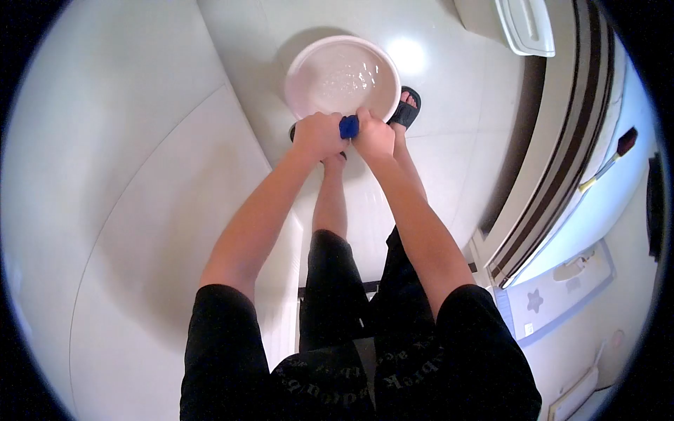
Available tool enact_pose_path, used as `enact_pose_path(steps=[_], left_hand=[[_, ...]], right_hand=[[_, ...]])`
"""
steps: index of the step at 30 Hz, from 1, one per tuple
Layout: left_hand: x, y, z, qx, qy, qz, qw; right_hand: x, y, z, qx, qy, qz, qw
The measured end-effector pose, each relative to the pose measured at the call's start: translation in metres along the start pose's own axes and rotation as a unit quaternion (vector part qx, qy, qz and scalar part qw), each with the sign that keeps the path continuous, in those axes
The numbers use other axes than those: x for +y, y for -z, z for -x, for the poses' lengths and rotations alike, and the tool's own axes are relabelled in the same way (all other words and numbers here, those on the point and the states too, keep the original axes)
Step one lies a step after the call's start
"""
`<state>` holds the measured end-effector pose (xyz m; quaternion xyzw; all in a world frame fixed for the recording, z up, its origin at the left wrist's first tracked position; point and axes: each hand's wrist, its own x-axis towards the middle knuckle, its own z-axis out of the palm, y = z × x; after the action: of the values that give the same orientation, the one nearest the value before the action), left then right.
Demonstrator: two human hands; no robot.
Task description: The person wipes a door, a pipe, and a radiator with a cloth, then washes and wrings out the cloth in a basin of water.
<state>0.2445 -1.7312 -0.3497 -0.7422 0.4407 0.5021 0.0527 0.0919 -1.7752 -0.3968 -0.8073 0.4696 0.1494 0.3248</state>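
Note:
A small piece of blue cloth [349, 127] is bunched between my two fists. My left hand [319, 135] is closed around one end, and my right hand [374, 135] grips the other. Most of the cloth is hidden inside my fingers. Both hands are at the near rim of a pale pink basin [293, 72], above it or just in front; whether they touch it I cannot tell. Water with bright glints [351, 78] lies in the basin.
The basin rests on a glossy tiled floor [449, 91], beside my feet in black slides [406, 109]. A large white panel [161, 189] rises at the left. At the upper right is a white lidded bin [526, 28], with a dark-striped edge [554, 196] running below it.

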Motion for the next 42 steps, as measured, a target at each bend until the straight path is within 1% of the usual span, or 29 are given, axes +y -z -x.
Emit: enact_pose_path(steps=[2,5,7,8,11,12,13,15,16,18,19,20,21,23,26,27,30,33,36,39,41,42], left_hand=[[0.002,0.005,0.006,0.005,0.005,-0.013,1.0],[0.003,0.014,0.011,0.018,0.002,-0.016,1.0],[0.01,0.025,0.022,0.034,-0.001,-0.008,0.999],[0.014,0.03,0.028,0.043,-0.002,0.017,0.999],[0.02,0.047,0.05,0.057,-0.011,0.104,0.993],[0.018,0.047,0.055,0.056,-0.018,0.142,0.988],[0.016,0.048,0.062,0.056,-0.026,0.18,0.982],[0.011,0.047,0.083,0.119,-0.069,0.257,0.956],[0.009,0.05,0.095,0.15,-0.093,0.294,0.939],[0.005,0.057,0.116,0.126,-0.064,0.426,0.894],[0.014,0.078,0.136,0.112,-0.05,0.488,0.864],[0.023,0.096,0.16,0.077,-0.014,0.588,0.805],[0.022,0.095,0.169,0.12,-0.041,0.577,0.807],[0.013,0.086,0.182,0.201,-0.087,0.549,0.807],[0.036,0.132,0.232,0.181,-0.091,0.659,0.725],[0.039,0.14,0.248,0.166,-0.092,0.695,0.693],[0.043,0.162,0.282,0.201,-0.086,0.703,0.677],[0.042,0.165,0.306,0.199,-0.075,0.752,0.624],[0.046,0.172,0.326,0.17,-0.123,0.775,0.596],[0.05,0.177,0.346,0.15,-0.135,0.79,0.579],[0.059,0.175,0.356,0.134,-0.166,0.793,0.571],[0.07,0.18,0.365,0.122,-0.198,0.79,0.568]], right_hand=[[-0.004,0.008,0.001,-0.006,0.013,-0.007,1.0],[-0.012,0.03,0.001,-0.075,0.019,0.019,0.997],[-0.026,0.062,0.006,-0.065,0.018,0.004,0.998],[-0.034,0.077,0.009,-0.06,0.019,-0.004,0.998],[-0.036,0.082,0.018,0.047,0.053,-0.049,0.996],[-0.045,0.098,0.024,0.027,0.049,-0.093,0.994],[-0.049,0.107,0.03,0.039,0.067,-0.138,0.987],[-0.053,0.125,0.039,0.061,0.104,-0.225,0.967],[-0.058,0.138,0.047,0.032,0.11,-0.269,0.956],[-0.07,0.162,0.062,0.016,0.123,-0.341,0.932],[-0.078,0.176,0.07,0.007,0.131,-0.377,0.917],[-0.084,0.188,0.076,0.007,0.145,-0.392,0.908],[-0.094,0.195,0.084,0.02,0.137,-0.402,0.905],[-0.114,0.203,0.093,0.003,0.086,-0.441,0.894],[-0.157,0.233,0.113,-0.035,0.021,-0.586,0.81],[-0.166,0.238,0.122,-0.036,0.025,-0.616,0.787],[-0.187,0.265,0.136,-0.053,0.04,-0.703,0.708],[-0.202,0.292,0.16,-0.062,0.052,-0.748,0.659],[-0.203,0.312,0.182,-0.06,0.044,-0.759,0.646],[-0.192,0.317,0.197,-0.04,0.086,-0.754,0.65],[-0.18,0.319,0.208,-0.03,0.101,-0.768,0.631],[-0.18,0.325,0.213,-0.024,0.108,-0.776,0.621]])
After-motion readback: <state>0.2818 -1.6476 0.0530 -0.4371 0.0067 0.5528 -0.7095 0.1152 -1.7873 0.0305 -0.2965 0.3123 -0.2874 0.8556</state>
